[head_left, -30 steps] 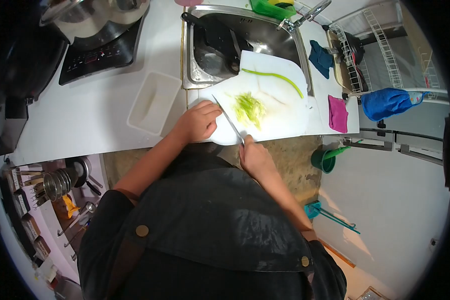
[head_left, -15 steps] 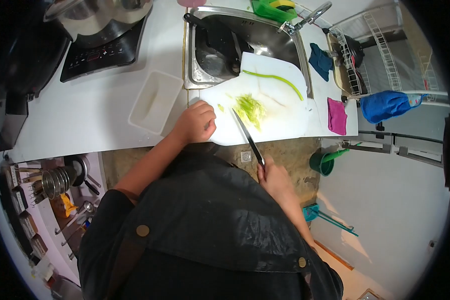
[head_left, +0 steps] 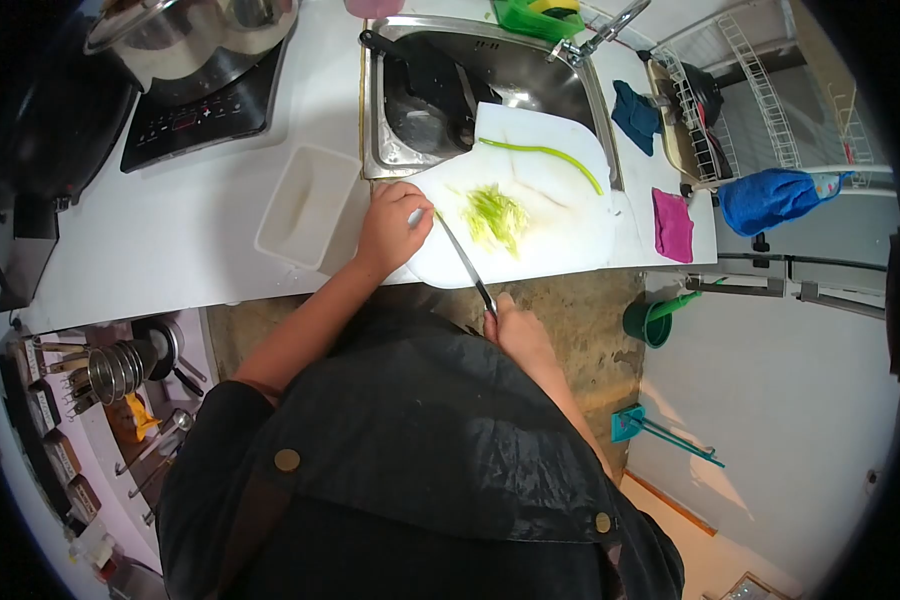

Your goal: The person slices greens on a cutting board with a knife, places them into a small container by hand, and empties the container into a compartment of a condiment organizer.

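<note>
My right hand (head_left: pixel 522 338) is wrapped round the handle of a kitchen knife (head_left: pixel 461 255), whose blade slants up and left across the white cutting board (head_left: pixel 570 235). At the board's left edge, my left hand (head_left: pixel 395 228) is closed with its fingers curled, right beside the knife tip. Whatever its fingers may hold is too small to make out. A pile of thin green vegetable shreds (head_left: pixel 497 217) lies mid-board, right of the blade. Beyond it curves one long green bean (head_left: pixel 548 154).
A translucent plastic tub (head_left: pixel 308 205) stands left of the board. The sink (head_left: pixel 372 130) behind holds a black pan (head_left: pixel 435 85). Far left, a steel pot (head_left: pixel 180 45) sits on an induction cooker (head_left: pixel 200 120). Pink (head_left: pixel 673 225) and dark blue cloths (head_left: pixel 635 117) lie right.
The knife and my right hand have moved left, bringing the tip to my left hand's fingers. My left hand has shifted slightly up. The shreds and bean stay put on the board.
</note>
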